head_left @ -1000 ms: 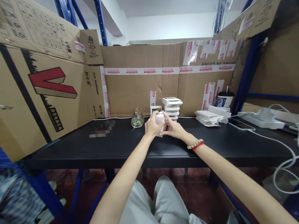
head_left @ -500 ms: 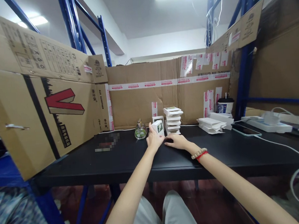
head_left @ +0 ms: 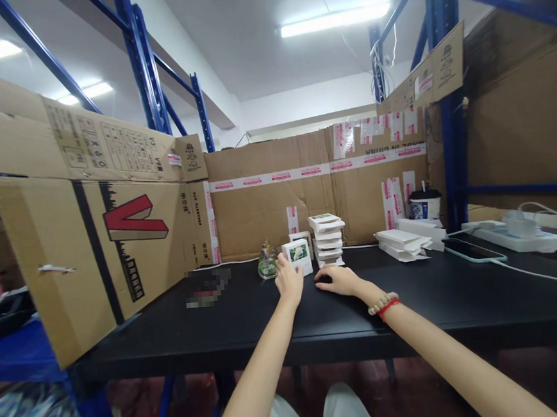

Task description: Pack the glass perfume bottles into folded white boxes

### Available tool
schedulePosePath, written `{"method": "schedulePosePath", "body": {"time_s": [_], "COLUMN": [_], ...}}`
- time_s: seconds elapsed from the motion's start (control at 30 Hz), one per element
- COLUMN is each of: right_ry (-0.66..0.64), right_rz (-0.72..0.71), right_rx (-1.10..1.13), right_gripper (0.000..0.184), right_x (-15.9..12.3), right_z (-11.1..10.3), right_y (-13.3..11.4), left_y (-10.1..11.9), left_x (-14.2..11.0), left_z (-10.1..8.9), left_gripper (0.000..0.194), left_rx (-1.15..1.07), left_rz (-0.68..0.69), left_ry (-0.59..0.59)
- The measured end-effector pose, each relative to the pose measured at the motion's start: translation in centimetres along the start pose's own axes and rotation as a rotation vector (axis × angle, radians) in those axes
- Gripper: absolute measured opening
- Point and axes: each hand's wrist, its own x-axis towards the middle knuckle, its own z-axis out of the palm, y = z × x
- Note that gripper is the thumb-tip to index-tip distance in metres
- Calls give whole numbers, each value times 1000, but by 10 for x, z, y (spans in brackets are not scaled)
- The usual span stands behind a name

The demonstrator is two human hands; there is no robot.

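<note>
A small white box [head_left: 299, 252] with a picture of pale flowers and green leaves on its front stands on the black table. My left hand [head_left: 289, 278] grips it from the left and front side. Close by on the right, my right hand [head_left: 339, 280] rests low over the table with fingers loosely bent and thumb apart, holding nothing. Just behind that hand rises a stack of white boxes [head_left: 327, 235]. Another white box [head_left: 304, 236] is partly hidden behind the held one. A glass bottle with green in it [head_left: 266, 266] stands left of my left hand.
Flattened white boxes [head_left: 403, 243] lie to the right, with a cup [head_left: 425, 203] behind them. A phone [head_left: 474, 249] with a cable and a power strip [head_left: 522, 235] are farther right. Cardboard walls [head_left: 268, 203] close off the back and left. A blurred-out patch [head_left: 209, 288] lies left.
The box in my left hand has turned so its picture faces me more fully. My right hand stays beside the stack. The whole view has tilted upward.
</note>
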Motion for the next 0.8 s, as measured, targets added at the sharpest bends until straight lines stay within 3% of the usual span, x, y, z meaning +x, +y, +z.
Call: {"method": "schedulePosePath", "body": {"time_s": [0.33,0.8], "right_ry": [8,8], "right_rz": [38,56], "right_rx": [27,32], "right_gripper": [27,26], "right_x": [0,0], "right_z": [1,1], "right_y": [-2,0], "left_y": [3,-6], "left_x": [-4,3], "left_z": [-9,9], "left_gripper": [25,30], "left_rx": [156,98], "left_rz": [51,185], "left_ry": [-113,-214]}}
